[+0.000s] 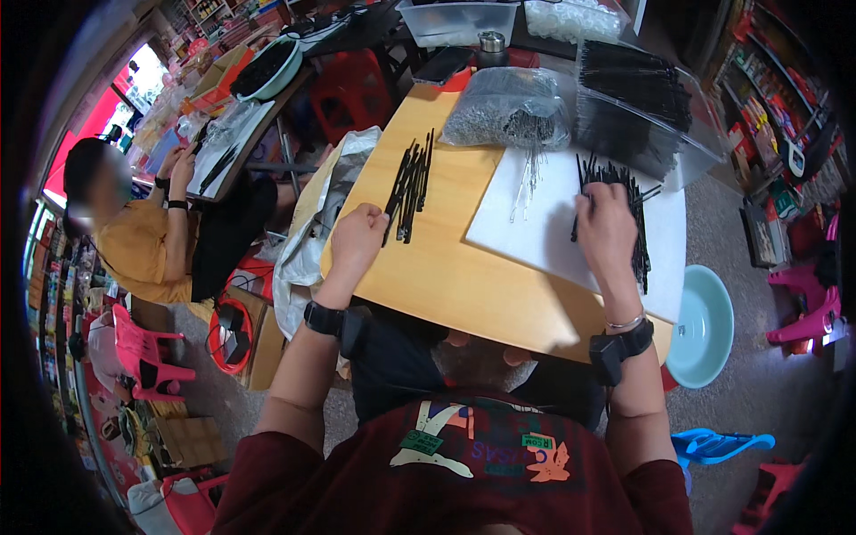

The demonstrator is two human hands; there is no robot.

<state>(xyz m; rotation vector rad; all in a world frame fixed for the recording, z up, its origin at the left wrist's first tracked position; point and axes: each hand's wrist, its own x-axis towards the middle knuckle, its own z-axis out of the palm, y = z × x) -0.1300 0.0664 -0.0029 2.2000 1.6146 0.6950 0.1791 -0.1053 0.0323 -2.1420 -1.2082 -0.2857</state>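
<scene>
My left hand (pixel 358 234) is closed beside the lower end of a loose row of thin black rods (pixel 412 185) on the wooden table; its fingers hide what they hold, if anything. On a white foam sheet (pixel 517 230) to the right lies a denser heap of similar black rods (pixel 640 241). Over that heap, my right hand (pixel 608 228) has its fingers bent and drawn together, touching the rods; what lies between the fingertips is hidden. Beyond the hands, a clear bag of small silvery pieces (pixel 508 105) spills thin clear strips (pixel 528 185) onto the foam.
A clear bag of long black rods (pixel 633 107) fills the far right of the wooden table (pixel 446 294). A light-blue basin (pixel 704 325) stands off the right edge. At left, another person (pixel 147 232) works at a second table. A metal cup (pixel 491 45) stands behind.
</scene>
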